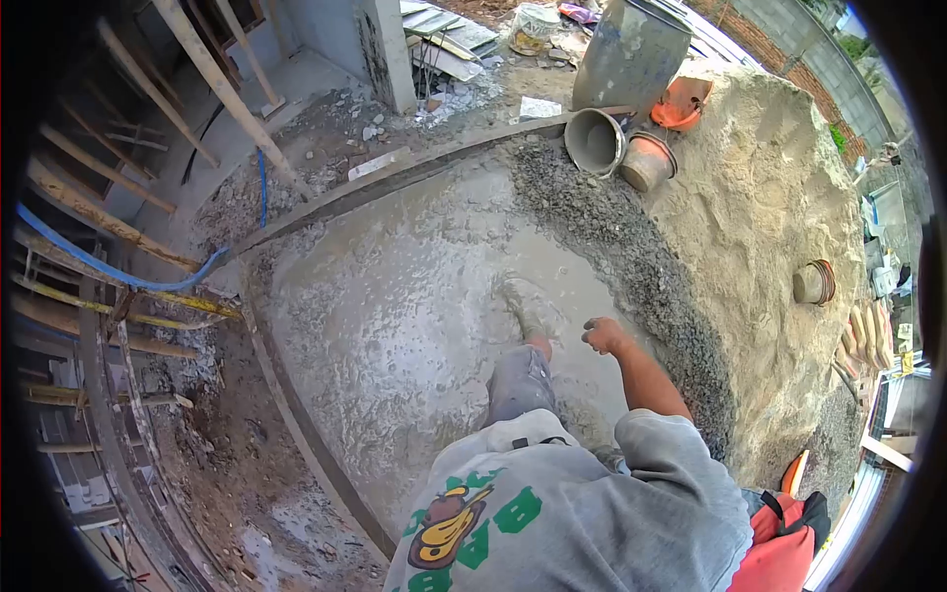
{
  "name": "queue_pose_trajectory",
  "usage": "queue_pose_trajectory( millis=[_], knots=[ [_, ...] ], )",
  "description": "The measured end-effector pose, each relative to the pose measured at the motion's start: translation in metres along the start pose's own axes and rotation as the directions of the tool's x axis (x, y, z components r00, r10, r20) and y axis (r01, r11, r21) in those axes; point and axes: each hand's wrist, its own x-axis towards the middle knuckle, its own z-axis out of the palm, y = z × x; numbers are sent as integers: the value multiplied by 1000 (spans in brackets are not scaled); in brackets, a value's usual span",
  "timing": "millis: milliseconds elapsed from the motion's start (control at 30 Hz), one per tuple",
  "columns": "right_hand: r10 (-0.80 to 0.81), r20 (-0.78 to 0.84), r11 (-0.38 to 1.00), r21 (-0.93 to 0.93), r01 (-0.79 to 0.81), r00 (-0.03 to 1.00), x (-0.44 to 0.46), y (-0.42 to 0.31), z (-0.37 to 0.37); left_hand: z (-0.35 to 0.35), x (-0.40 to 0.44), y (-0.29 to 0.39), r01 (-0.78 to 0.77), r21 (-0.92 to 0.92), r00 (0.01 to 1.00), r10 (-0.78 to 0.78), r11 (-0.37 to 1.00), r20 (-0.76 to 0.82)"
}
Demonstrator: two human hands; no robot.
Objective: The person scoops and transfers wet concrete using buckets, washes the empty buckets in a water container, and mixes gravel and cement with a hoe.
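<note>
My right hand (600, 335) hangs over a wide pool of wet grey cement mix (414, 326), its fingers curled in and nothing visible in them. Below it, my leg in grey trousers (521, 383) reaches down into the mix, where the foot is coated and partly sunk. A grey shirt with a green and yellow print (582, 503) covers my body at the bottom of the view. My left hand is out of sight.
Dark gravel (631, 247) borders the mix, with a sand heap (760, 197) beyond. Buckets (649, 163) and a large drum (631, 59) stand at the far edge. A low concrete kerb (296, 424) lines the left; wooden props (212, 74) and a blue hose (109, 266) are further left.
</note>
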Motion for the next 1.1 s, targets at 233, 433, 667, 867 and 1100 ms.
queue_pose_trajectory(
  millis=[233,433,667,867,1100],
  knots=[
    [-13,-17,999,43,14,1000,208,61,-50,243,-518,95,-366,71,-28,-88,928,996],
    [127,-321,988,122,-92,939,463,127,-115,360,-775,235,-371,166,-604,-373,914,705],
    [354,-674,863,503,52,648,671,150,-253,465,-838,154,-324,374,-152,-438,869,886],
    [281,-456,511,816,271,845,708,110,-280,412,-828,111,-336,579,-151,-650,743,745],
    [211,-220,-124,961,249,952,550,-12,-346,404,-852,209,-419,293,-165,-389,860,906]
  ],
)
